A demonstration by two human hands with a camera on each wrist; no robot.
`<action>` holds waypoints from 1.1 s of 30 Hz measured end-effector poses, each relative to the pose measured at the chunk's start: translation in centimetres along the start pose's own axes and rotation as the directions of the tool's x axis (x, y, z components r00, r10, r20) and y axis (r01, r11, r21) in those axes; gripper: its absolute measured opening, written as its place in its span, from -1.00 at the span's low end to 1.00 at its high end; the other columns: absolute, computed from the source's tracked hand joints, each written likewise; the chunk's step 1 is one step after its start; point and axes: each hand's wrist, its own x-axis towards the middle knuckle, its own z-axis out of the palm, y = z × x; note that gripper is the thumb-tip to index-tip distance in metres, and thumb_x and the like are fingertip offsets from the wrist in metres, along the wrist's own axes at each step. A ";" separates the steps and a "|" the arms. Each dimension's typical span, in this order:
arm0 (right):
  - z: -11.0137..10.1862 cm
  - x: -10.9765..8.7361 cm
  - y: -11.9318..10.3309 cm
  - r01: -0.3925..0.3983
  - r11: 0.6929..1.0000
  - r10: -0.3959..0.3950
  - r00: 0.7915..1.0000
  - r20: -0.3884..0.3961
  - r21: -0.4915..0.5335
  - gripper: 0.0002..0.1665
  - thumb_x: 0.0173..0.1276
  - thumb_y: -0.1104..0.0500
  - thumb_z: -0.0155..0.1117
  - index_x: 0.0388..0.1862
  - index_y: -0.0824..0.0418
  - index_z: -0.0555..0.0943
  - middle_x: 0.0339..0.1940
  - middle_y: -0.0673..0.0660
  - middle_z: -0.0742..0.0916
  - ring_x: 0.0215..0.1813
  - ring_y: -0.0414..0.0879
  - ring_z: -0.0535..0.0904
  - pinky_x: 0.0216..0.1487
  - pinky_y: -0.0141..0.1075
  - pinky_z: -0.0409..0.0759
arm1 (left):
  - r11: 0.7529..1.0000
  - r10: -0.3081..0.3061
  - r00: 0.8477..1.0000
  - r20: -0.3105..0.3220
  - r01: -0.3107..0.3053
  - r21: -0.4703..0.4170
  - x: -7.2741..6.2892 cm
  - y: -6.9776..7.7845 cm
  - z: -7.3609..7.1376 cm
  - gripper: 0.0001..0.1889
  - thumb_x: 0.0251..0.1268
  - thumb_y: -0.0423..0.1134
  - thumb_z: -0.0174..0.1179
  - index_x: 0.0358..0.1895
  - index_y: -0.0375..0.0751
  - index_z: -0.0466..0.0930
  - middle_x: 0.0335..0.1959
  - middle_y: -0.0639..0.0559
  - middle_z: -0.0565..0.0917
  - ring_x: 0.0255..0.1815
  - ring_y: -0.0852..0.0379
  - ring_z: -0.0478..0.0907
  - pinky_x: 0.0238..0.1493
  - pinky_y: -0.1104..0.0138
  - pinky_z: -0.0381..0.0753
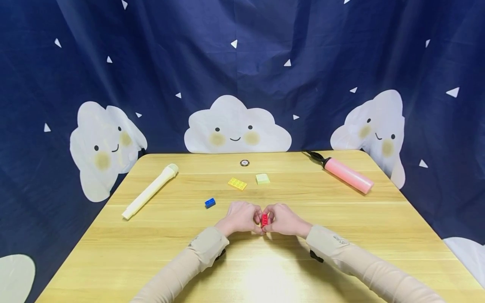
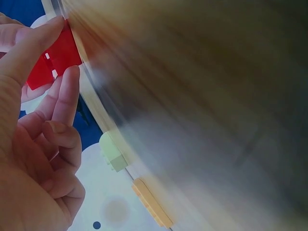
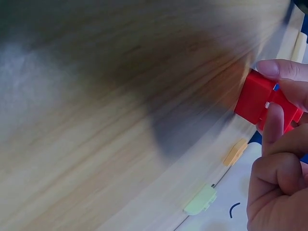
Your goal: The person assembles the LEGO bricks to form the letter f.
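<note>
Near the middle of the table, both hands meet around red toy bricks (image 1: 265,220). My left hand (image 1: 242,217) pinches them from the left, and my right hand (image 1: 285,220) pinches them from the right. In the left wrist view, two red brick parts (image 2: 66,54) sit one against the other with a narrow gap. The right wrist view shows the same gap beside the lower red part (image 3: 255,97). Fingers cover some of the bricks, so whether they are fully pressed together is hidden. A blue brick (image 1: 210,203) lies left of the left hand.
Beyond the hands lie a yellow brick (image 1: 237,183) and a light green brick (image 1: 262,179). Farther back is a small round disc (image 1: 244,163). A cream microphone-shaped stick (image 1: 150,192) lies left, a pink hand pump (image 1: 348,174) right. A dark blue curtain (image 1: 261,75) hangs behind the table.
</note>
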 end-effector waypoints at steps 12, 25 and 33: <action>-0.1 0.0 -0.3 0.001 1.000 0.000 1.000 0.010 -0.029 -0.67 -0.06 0.31 0.49 -0.27 0.31 0.61 -0.58 -0.02 0.63 -0.55 -0.25 0.49 -0.51 -0.44 0.49 | 1.000 -0.003 1.000 0.004 0.003 0.006 0.0 0.0 0.0 -0.64 -0.31 0.22 0.48 -0.52 0.21 0.54 -0.66 0.48 0.48 -0.66 0.42 0.26 -0.63 0.45 0.20; -0.1 0.2 -0.2 0.003 1.000 -0.002 1.000 0.023 -0.005 -0.70 -0.03 0.30 0.48 -0.29 0.32 0.61 -0.61 -0.02 0.62 -0.58 -0.26 0.48 -0.56 -0.44 0.47 | 1.000 -0.009 1.000 0.016 0.009 0.024 0.1 -0.2 0.0 -0.64 -0.31 0.24 0.48 -0.51 0.21 0.55 -0.66 0.48 0.47 -0.65 0.41 0.27 -0.64 0.45 0.20; -0.1 0.2 -0.3 0.023 1.000 -0.023 0.999 0.025 0.000 -0.76 -0.03 0.33 0.47 -0.38 0.31 0.60 -0.61 -0.01 0.61 -0.59 -0.24 0.48 -0.57 -0.44 0.48 | 1.000 -0.006 1.000 0.023 0.006 0.003 -0.1 -0.2 0.0 -0.66 -0.29 0.22 0.48 -0.51 0.22 0.56 -0.64 0.48 0.50 -0.63 0.41 0.29 -0.59 0.45 0.22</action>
